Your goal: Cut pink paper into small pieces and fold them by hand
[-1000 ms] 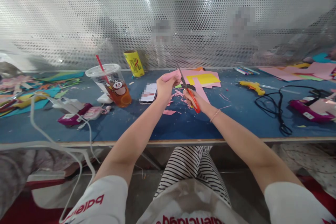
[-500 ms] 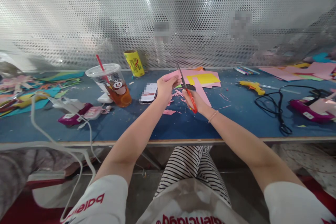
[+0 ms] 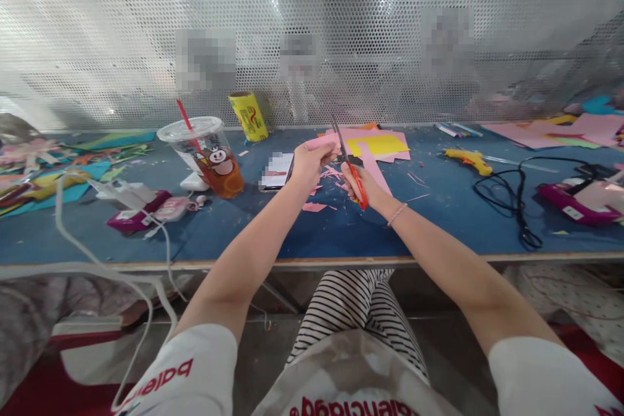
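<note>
My left hand [image 3: 314, 159] is closed on a small pink paper piece [image 3: 322, 141], pinched between thumb and fingers. The red-handled scissors [image 3: 359, 190] are in my right hand [image 3: 364, 186], their blades pointing up and away beside the right end of that piece. Whether the blades touch the paper is hard to tell. Thin pink scraps [image 3: 332, 173] lie on the blue table below and between my hands. Behind them, a yellow sheet [image 3: 377, 145] and a long pink strip [image 3: 374, 169] rest over other pink paper.
A phone [image 3: 277, 171], a drink cup with a red straw [image 3: 219, 166] and a yellow roll [image 3: 249, 117] stand or lie left of my hands. To the right are a yellow glue gun [image 3: 468, 160], a black cable [image 3: 519, 198] and a purple power strip [image 3: 578, 203].
My left hand and the pink piece have shifted slightly right. The scissors have turned a little, and the fingers of my right hand have moved around the handles.
</note>
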### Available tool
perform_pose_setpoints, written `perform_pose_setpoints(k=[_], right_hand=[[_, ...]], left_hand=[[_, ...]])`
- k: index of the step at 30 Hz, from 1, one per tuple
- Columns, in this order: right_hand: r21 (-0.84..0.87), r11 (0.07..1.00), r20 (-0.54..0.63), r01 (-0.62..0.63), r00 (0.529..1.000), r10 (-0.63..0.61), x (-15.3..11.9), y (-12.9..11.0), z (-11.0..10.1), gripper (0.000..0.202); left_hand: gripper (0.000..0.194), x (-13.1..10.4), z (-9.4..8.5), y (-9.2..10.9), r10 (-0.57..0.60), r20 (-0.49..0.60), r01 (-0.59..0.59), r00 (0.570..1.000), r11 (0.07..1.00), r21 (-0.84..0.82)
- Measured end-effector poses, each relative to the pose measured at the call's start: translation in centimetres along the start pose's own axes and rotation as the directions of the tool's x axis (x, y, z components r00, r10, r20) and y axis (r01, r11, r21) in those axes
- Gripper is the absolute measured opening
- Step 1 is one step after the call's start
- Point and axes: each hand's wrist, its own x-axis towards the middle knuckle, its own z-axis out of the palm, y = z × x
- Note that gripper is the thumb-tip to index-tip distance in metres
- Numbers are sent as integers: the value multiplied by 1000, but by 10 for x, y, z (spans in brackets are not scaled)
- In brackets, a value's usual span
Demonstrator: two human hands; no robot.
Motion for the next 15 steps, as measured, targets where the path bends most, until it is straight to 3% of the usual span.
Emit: perform_pose_setpoints(k=[6,12,15], right_hand=[[-3,999,-54,-38,998,38,1,-3,-1,56],[-135,991,-101,21,994,-35,-6,-16,-2,57],[-94,995,-137,-42,990,28,1,-13,-6,56]], left_hand=[[8,-3,4,2,-36,-19,36,999,999,0],[6,-7,7,3,-44,-21,44,999,999,12],[7,-7,6,2,-44,-6,44,999,999,27]])
